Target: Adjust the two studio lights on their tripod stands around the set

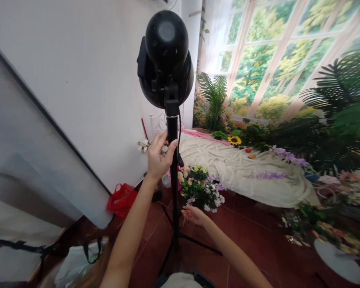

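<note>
A black studio light (pixel 165 60) sits on top of a tall black light stand (pixel 174 188) in front of me. My left hand (pixel 160 158) is closed around the upper pole, thumb across its near side and some fingers hidden behind it. A black cable (pixel 180 136) hangs along the pole from the light. Lower down, just right of the pole, is my right hand (pixel 195 215). Its fingers are loosely bent and partly apart, and I see nothing clear in them. Beyond that hand stands a bunch of artificial flowers (pixel 199 186).
The stand's spread legs (pixel 201 244) rest on the red tiled floor. A red plastic bag (pixel 123 200) lies by the wall, left. A bed with a cream blanket (pixel 216 160) stands behind the flowers. Leafy plants (pixel 318 132) and a round white table (pixel 339 260) are at right.
</note>
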Action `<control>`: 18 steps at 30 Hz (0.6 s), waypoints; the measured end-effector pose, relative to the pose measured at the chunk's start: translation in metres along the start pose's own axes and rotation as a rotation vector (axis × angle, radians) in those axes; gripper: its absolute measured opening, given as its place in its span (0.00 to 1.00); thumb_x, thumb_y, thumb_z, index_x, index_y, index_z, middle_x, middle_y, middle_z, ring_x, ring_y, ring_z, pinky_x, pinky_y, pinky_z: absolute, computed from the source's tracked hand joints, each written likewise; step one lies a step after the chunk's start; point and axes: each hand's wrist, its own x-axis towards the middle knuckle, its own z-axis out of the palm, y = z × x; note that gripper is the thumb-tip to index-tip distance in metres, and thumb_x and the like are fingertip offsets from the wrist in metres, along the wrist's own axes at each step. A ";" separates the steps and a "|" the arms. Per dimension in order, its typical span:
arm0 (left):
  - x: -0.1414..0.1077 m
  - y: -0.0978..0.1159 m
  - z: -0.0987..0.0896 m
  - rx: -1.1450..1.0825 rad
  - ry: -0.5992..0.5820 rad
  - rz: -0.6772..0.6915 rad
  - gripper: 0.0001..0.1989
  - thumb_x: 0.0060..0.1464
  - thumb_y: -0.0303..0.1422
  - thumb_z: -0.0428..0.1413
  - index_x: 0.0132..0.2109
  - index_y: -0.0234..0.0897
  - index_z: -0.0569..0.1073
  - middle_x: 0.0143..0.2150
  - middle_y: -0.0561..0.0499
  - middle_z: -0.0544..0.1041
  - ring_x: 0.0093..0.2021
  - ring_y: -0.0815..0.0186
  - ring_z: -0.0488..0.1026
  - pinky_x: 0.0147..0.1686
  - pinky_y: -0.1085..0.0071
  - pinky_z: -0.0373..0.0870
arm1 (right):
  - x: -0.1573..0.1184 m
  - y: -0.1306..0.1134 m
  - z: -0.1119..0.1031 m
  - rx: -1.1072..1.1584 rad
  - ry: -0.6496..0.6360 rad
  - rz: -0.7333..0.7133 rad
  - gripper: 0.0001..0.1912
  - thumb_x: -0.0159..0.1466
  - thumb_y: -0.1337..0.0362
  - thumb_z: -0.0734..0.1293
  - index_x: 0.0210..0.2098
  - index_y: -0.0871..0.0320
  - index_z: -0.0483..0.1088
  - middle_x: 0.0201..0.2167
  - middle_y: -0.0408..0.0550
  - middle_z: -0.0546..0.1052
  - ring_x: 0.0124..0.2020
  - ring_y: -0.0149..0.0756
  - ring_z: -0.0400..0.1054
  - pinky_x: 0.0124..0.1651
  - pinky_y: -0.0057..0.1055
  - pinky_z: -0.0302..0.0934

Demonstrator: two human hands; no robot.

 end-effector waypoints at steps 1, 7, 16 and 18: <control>0.000 0.000 0.000 0.002 -0.003 -0.001 0.17 0.61 0.38 0.53 0.55 0.39 0.71 0.43 0.46 0.73 0.44 0.64 0.70 0.46 0.66 0.69 | -0.003 -0.001 -0.001 0.015 -0.019 0.015 0.05 0.63 0.65 0.65 0.31 0.60 0.67 0.28 0.48 0.76 0.31 0.31 0.75 0.43 0.28 0.68; -0.001 -0.002 0.000 -0.015 -0.001 -0.010 0.18 0.61 0.37 0.53 0.56 0.39 0.71 0.44 0.46 0.73 0.45 0.65 0.70 0.46 0.66 0.69 | -0.006 -0.001 -0.006 -0.129 0.015 0.068 0.16 0.66 0.58 0.63 0.27 0.63 0.68 0.23 0.50 0.76 0.21 0.28 0.70 0.27 0.23 0.65; 0.000 0.000 0.000 -0.017 0.005 0.000 0.17 0.60 0.36 0.53 0.55 0.39 0.71 0.44 0.46 0.74 0.44 0.65 0.71 0.46 0.66 0.69 | 0.001 0.010 -0.001 -0.202 0.103 -0.058 0.15 0.62 0.51 0.67 0.35 0.58 0.66 0.28 0.43 0.74 0.25 0.28 0.70 0.28 0.24 0.65; 0.000 0.001 -0.001 0.003 -0.004 0.005 0.17 0.60 0.36 0.53 0.55 0.39 0.71 0.43 0.46 0.74 0.44 0.65 0.71 0.46 0.66 0.69 | -0.003 0.011 -0.011 -0.206 -0.019 -0.238 0.21 0.54 0.51 0.74 0.39 0.56 0.67 0.36 0.44 0.74 0.33 0.31 0.72 0.34 0.26 0.67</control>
